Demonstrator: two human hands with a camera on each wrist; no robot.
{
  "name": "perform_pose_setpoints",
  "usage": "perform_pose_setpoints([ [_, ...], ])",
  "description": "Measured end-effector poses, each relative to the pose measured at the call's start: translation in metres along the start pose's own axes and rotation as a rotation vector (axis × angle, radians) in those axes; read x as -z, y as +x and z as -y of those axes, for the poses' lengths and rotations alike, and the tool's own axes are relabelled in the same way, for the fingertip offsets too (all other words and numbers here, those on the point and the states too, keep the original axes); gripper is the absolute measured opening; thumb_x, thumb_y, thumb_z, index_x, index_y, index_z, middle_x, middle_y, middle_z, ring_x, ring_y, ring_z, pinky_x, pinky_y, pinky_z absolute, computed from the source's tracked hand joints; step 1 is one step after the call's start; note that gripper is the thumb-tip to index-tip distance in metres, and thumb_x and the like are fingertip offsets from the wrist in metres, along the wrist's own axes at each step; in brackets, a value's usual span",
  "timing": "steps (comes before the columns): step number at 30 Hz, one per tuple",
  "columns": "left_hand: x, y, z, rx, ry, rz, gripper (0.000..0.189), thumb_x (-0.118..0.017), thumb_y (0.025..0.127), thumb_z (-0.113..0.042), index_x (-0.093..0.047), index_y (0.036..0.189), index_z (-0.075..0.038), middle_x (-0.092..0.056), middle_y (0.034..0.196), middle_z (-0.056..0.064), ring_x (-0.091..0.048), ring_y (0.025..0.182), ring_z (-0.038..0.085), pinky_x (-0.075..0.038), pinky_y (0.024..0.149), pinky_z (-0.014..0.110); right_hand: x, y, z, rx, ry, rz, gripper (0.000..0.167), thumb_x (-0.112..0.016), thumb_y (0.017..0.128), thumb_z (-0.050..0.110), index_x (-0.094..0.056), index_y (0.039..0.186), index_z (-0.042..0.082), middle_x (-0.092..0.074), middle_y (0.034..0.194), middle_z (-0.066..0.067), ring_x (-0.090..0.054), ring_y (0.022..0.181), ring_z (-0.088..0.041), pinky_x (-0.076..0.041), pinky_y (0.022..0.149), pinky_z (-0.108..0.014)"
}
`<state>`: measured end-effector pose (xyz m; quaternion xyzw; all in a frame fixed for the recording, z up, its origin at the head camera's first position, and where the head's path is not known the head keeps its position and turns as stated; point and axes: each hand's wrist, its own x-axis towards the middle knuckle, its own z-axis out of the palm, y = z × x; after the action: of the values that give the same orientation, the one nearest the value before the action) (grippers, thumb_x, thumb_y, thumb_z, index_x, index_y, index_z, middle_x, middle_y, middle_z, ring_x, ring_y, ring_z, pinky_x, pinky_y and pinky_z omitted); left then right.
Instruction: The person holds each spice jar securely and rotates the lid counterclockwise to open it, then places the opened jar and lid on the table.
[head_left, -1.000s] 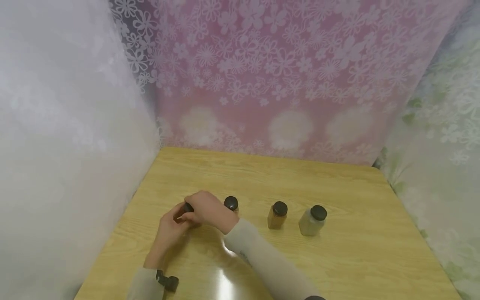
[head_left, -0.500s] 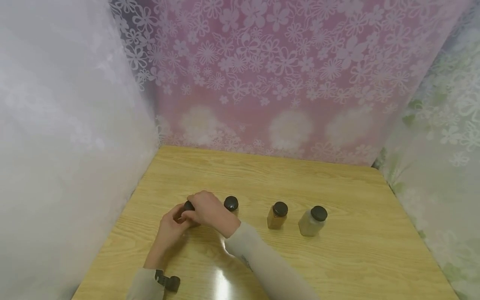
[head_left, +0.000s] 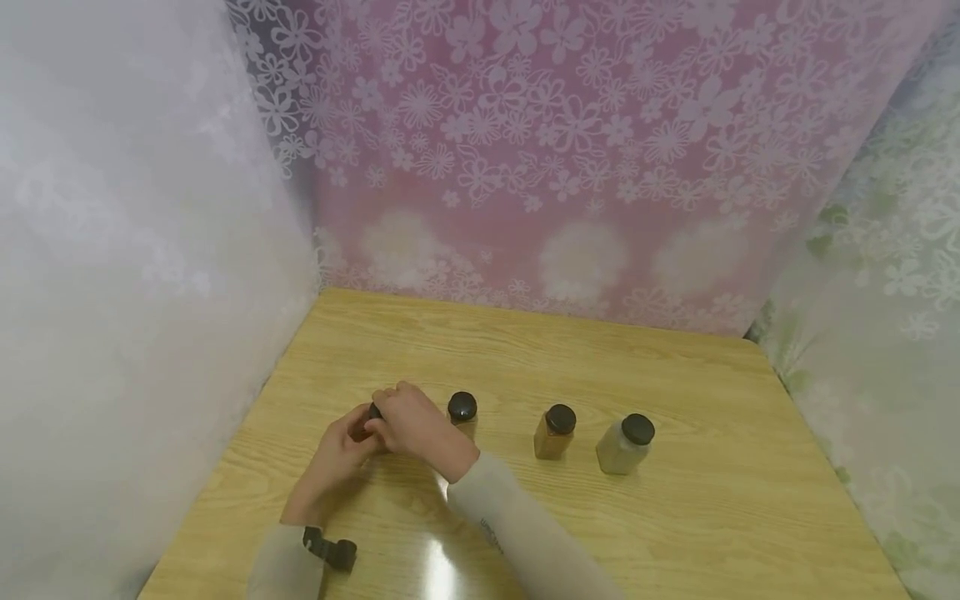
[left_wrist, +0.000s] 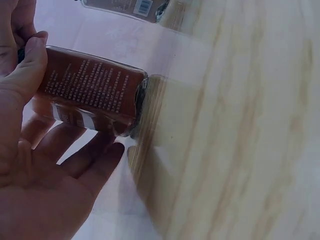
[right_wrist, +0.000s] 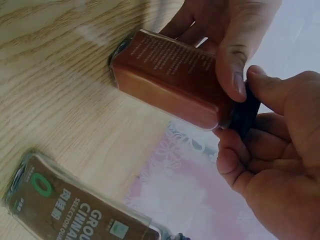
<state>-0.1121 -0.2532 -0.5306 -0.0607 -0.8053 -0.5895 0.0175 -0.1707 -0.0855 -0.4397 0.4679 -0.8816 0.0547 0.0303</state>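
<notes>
A glass spice jar of reddish-brown powder [right_wrist: 165, 82], printed with white text, stands at the left of the table. My left hand [head_left: 337, 457] grips its body, thumb on one side and fingers around the other, as the left wrist view shows. Over the top, my right hand [head_left: 420, 429] pinches the black lid [right_wrist: 244, 116] between thumb and curled fingers. The lid is on the jar's neck. In the head view the hands hide most of this jar. Just right of them stands a ground cinnamon jar [right_wrist: 70, 205] with a black lid.
Farther right on the wooden table [head_left: 675, 517] stand an orange-brown spice jar [head_left: 552, 443] and a wider jar of pale contents [head_left: 619, 452], both black-lidded. A white sheet [head_left: 150, 292] rises along the left edge, and a pink floral sheet [head_left: 525, 167] hangs behind.
My right hand's fingers have shifted slightly around the lid. My left hand keeps its grip on the jar at about the same spot, and the other jars stay put.
</notes>
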Motion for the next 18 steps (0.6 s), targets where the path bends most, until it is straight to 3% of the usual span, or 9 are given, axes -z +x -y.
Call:
perform_pose_setpoints([
  [3, 0.001, 0.000, -0.002, -0.024, -0.002, 0.006, 0.047, -0.066, 0.105, -0.011, -0.054, 0.148, 0.002, -0.061, 0.146, 0.026, -0.063, 0.130, 0.046, -0.058, 0.101, 0.025, 0.002, 0.000, -0.002, 0.040, -0.031, 0.004, 0.024, -0.062, 0.108, 0.035, -0.067, 0.105, 0.012, -0.073, 0.096, 0.001, -0.049, 0.074, -0.012, -0.040, 0.066, -0.018],
  [10, -0.004, -0.001, -0.004, 0.036, -0.014, -0.026, 0.056, -0.067, 0.105, -0.013, -0.046, 0.156, -0.001, -0.060, 0.147, 0.026, -0.061, 0.133, 0.045, -0.058, 0.105, 0.032, 0.006, -0.002, -0.006, 0.057, 0.038, 0.047, 0.015, -0.066, 0.106, 0.027, -0.067, 0.113, 0.013, -0.072, 0.105, 0.003, -0.040, 0.078, -0.012, -0.034, 0.066, -0.017],
  [14, -0.007, -0.001, -0.006, 0.057, -0.011, -0.052, 0.055, -0.066, 0.105, -0.011, -0.046, 0.156, -0.004, -0.059, 0.149, 0.027, -0.061, 0.134, 0.045, -0.057, 0.107, 0.040, 0.008, -0.003, -0.009, 0.029, 0.118, 0.053, 0.021, -0.067, 0.106, 0.024, -0.069, 0.123, 0.013, -0.074, 0.114, 0.002, -0.051, 0.086, -0.015, -0.045, 0.072, -0.017],
  [18, -0.010, -0.001, -0.006, 0.072, 0.060, -0.120, 0.051, -0.071, 0.102, -0.012, -0.054, 0.150, -0.005, -0.064, 0.143, 0.025, -0.067, 0.127, 0.041, -0.060, 0.103, 0.037, 0.011, -0.003, -0.009, -0.066, 0.171, 0.035, 0.042, -0.069, 0.104, 0.034, -0.066, 0.139, 0.009, -0.077, 0.120, -0.003, -0.067, 0.100, -0.020, -0.057, 0.083, -0.024],
])
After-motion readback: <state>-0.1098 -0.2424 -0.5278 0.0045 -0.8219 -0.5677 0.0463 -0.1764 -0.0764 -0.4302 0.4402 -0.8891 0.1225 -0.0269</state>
